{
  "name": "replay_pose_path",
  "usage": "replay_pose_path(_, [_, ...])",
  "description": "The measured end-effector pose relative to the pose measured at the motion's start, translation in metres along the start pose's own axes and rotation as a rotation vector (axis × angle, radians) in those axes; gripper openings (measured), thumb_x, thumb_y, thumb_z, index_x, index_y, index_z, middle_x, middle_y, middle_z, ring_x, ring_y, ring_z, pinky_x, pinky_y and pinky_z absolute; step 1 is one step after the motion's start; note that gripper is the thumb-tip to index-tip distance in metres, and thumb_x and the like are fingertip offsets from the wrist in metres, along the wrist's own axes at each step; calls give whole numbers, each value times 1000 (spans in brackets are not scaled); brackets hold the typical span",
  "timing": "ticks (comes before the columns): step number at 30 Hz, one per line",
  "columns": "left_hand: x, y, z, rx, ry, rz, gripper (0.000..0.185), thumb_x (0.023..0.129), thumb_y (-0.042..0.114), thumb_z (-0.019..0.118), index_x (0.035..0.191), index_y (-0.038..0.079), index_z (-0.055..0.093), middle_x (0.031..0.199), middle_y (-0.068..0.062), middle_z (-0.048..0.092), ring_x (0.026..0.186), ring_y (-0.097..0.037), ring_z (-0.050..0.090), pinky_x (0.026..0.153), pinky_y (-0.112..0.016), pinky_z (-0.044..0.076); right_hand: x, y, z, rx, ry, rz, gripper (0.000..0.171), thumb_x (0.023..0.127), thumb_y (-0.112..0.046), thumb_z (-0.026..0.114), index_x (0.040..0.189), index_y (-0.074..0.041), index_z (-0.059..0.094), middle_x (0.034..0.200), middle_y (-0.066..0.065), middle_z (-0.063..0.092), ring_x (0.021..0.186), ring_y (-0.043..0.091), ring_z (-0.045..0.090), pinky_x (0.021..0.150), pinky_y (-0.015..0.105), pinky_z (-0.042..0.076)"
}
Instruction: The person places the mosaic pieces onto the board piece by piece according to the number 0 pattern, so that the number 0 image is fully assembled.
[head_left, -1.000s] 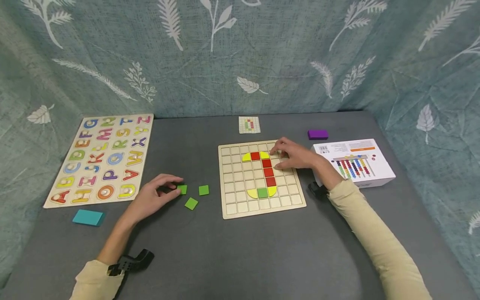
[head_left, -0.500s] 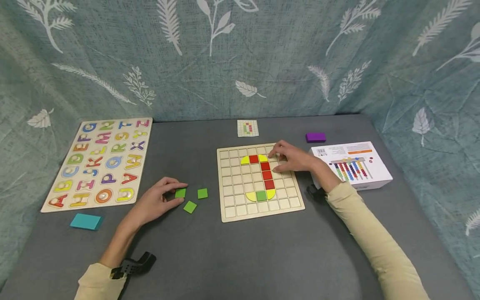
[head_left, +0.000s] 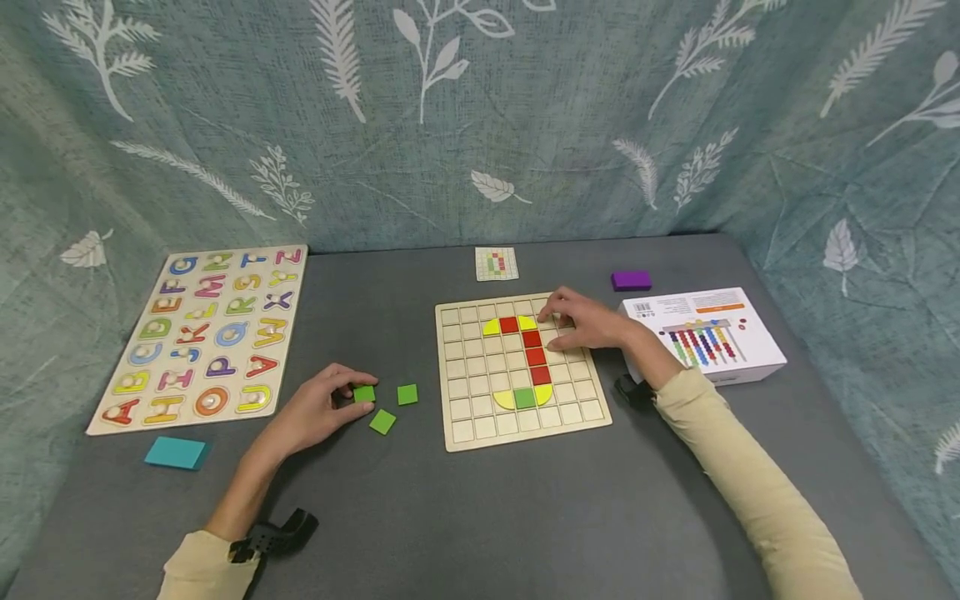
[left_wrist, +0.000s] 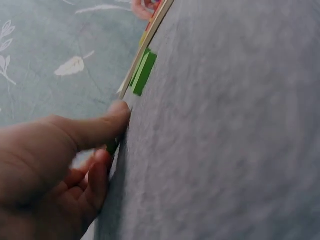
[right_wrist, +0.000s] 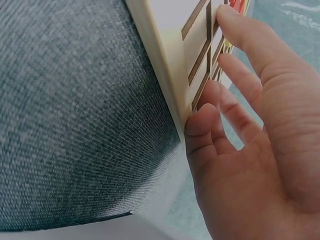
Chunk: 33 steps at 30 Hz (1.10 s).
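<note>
In the head view my left hand (head_left: 315, 408) has thumb and fingertips at opposite sides of a green square tile (head_left: 363, 394), pinching it on the table. The left wrist view shows only a sliver of that green tile (left_wrist: 111, 146) between the fingers. Two more green tiles lie close by, a straight tile (head_left: 407, 394) and a turned tile (head_left: 382, 422). My right hand (head_left: 585, 321) rests on the right part of a wooden grid board (head_left: 468, 429), fingers loosely bent and holding nothing. On the board, red squares (head_left: 536, 357), yellow quarter-rounds (head_left: 504, 400) and one green square (head_left: 525, 398) form a curved figure.
A small pattern card (head_left: 497, 263) lies behind the board. At left are a wooden alphabet puzzle (head_left: 198, 358) and a teal block (head_left: 176, 452). A purple block (head_left: 632, 281) and a white box (head_left: 757, 354) stand at right. A patterned cloth (head_left: 480, 108) hangs behind.
My left hand has shifted slightly right, its thumb and fingers coming round the green tile. The right hand stays on the board. The head view has tilted a little upward.
</note>
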<state>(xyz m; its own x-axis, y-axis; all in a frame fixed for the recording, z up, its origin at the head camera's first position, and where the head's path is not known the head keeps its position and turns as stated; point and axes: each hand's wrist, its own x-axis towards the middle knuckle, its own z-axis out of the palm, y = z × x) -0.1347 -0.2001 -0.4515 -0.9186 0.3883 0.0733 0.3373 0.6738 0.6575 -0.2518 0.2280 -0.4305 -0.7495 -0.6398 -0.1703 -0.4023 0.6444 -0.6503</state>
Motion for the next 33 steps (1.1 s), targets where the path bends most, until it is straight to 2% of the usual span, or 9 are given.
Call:
replay_pose_path(4, [10,7,-3,-72,-31,-35,30,90,13,69,119,6,65,100,-6,57,84,-6,47,68,-21,43,1,0,-1,2,5,-2,39,87,-19,72,122,-7,61,126,11,46,103,25,51,93,41,43])
replay_pose_path(8, [35,27,2,-54,-72,-73,33,91,16,69,122,5,64,104,-9,59,87,-13,51,73,-25,46,2,0,-2,7,-3,-2,39,87,-20,73,123,-7,61,127,11,45,105,25,52,94,41,43])
replay_pose_path(12, [73,56,20,-34,-96,-31,33,87,19,73,116,5,65,100,-10,60,85,-16,54,73,-30,45,1,1,-2,7,-10,-1,40,88,-20,72,124,-7,61,128,11,45,105,25,52,94,41,44])
replay_pose_path(15, [101,76,37,-33,-126,28,28,85,21,76,107,7,67,96,-9,61,83,-17,54,74,-31,45,-1,1,-3,20,9,5,39,87,-17,73,122,-7,61,126,11,45,104,25,51,93,41,43])
replay_pose_path(19, [125,92,58,45,-165,115,22,83,22,77,97,7,70,91,-7,62,79,-16,54,71,-29,45,-2,2,1,5,13,-6,40,86,-19,73,122,-6,61,125,11,46,103,25,52,91,40,44])
replay_pose_path(24, [137,99,71,158,-165,165,21,83,23,77,95,6,72,90,-6,63,78,-15,54,71,-28,47,-2,2,4,5,2,-5,40,86,-19,73,123,-6,61,126,12,46,103,25,52,92,40,44])
replay_pose_path(33, [142,102,71,183,-124,187,20,86,23,74,96,6,74,94,-8,66,82,-18,59,76,-33,50,0,1,1,10,6,-3,39,87,-18,73,122,-7,62,126,11,46,104,25,53,94,41,44])
